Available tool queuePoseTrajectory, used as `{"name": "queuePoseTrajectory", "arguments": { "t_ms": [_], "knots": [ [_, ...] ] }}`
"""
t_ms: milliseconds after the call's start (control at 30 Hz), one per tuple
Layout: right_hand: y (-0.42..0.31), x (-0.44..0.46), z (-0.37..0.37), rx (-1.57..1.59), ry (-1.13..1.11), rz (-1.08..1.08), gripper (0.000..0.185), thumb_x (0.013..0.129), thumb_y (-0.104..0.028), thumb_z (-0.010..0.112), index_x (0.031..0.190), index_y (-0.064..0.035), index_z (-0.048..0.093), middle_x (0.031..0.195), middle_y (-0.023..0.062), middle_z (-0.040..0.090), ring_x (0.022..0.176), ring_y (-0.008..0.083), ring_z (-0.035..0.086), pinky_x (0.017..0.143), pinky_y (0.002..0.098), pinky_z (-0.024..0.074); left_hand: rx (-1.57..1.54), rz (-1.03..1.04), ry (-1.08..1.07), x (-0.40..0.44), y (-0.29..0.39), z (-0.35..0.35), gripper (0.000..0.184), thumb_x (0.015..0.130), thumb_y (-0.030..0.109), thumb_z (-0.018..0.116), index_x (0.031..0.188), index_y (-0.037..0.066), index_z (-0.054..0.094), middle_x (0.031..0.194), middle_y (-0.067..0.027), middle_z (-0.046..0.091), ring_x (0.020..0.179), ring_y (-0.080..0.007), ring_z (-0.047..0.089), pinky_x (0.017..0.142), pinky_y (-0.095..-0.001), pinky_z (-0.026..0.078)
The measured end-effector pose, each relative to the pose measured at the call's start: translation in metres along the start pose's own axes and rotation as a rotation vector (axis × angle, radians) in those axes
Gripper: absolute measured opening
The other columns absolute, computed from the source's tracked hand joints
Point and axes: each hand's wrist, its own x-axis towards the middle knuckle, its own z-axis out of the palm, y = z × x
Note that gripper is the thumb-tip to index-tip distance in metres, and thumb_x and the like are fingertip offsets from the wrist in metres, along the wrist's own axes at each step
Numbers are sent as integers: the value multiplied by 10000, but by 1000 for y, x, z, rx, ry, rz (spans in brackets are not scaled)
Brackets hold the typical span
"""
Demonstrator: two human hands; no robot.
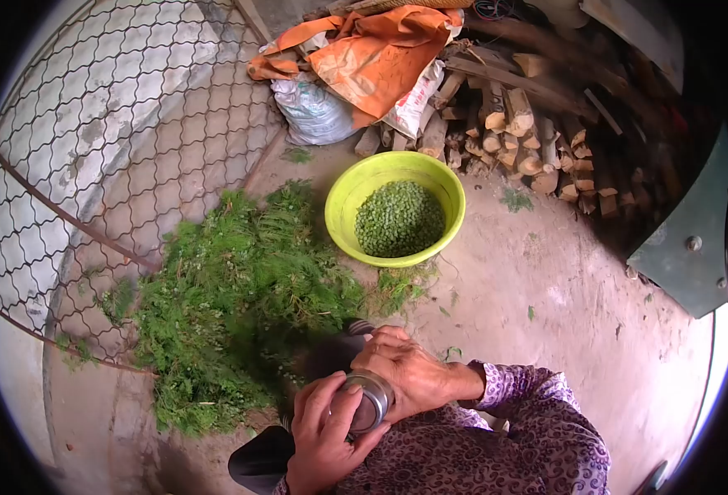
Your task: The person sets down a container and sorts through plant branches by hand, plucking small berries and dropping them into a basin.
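A round container with a shiny metal rim (pixel 380 394) is seen end-on above my lap. Whether it is a flask or a jar I cannot make out. My left hand (pixel 323 425) is closed around its near side, with fingers lying over the round end. From the other side, my right hand (pixel 405 371) grips it, fingers curled, partly hiding its body. Just beyond my hands lies a heap of feathery green branches (pixel 240 297). A yellow-green plastic basin (pixel 341 177) stands farther ahead, holding many small round green fruits (pixel 401 219).
Wire mesh panels (pixel 191 157) border the left side. Behind the basin are stacked firewood (pixel 516 136), an orange sack (pixel 376 62) and a whitish bag (pixel 310 111). A dark green metal part (pixel 694 231) stands at the right. Loose leaves dot the concrete floor (pixel 562 297).
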Motion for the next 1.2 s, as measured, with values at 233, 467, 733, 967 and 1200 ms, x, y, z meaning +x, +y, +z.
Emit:
{"name": "queuePoseTrajectory", "arguments": {
  "t_ms": [233, 467, 733, 967, 1200],
  "knots": [
    [30, -27, -7, 7, 68, 110, 597, 500, -265, 747, 986, -22, 502, 869, 117, 548, 847, 269, 514, 799, 368, 351, -75, 16, -153, 27, -15, 36, 593, 561, 186, 788, 1069, 30, 523, 1161, -181, 449, 1009, -324, 473, 816, -395, 422],
    [72, -78, -19, -44, 100, 360, 595, 502, -227, 743, 1021, -52, 512, 924, 107, 559, 885, 278, 518, 827, 365, 364, -165, -94, -176, 27, -38, 49, 703, 572, 207, 788, 1159, 14, 453, 1280, -227, 325, 1088, -340, 444, 854, -396, 418],
    [202, -170, -1, -252, 371, 904, 665, 480, -234, 761, 1053, -50, 478, 948, 125, 559, 901, 272, 535, 823, 348, 431, 122, -632, -11, -43, -116, 9, 665, 580, 134, 714, 1168, -3, 434, 1263, -191, 381, 1057, -314, 472, 776, -364, 447],
    [323, -222, -9, 66, 879, 1078, 580, 548, -101, 752, 1051, -41, 470, 954, 60, 576, 865, 151, 547, 787, 289, 448, 178, -881, -43, -82, -142, 3, 642, 598, 107, 697, 1176, 16, 434, 1250, -179, 398, 1029, -299, 492, 748, -332, 458],
    [381, -229, -31, -365, 950, 1197, 638, 546, -247, 772, 1064, 4, 496, 955, 129, 599, 870, 230, 574, 779, 323, 445, 161, -936, -144, -71, -148, 12, 619, 606, 94, 671, 1175, 15, 443, 1231, -169, 421, 990, -283, 514, 741, -324, 459]
  ]
}}
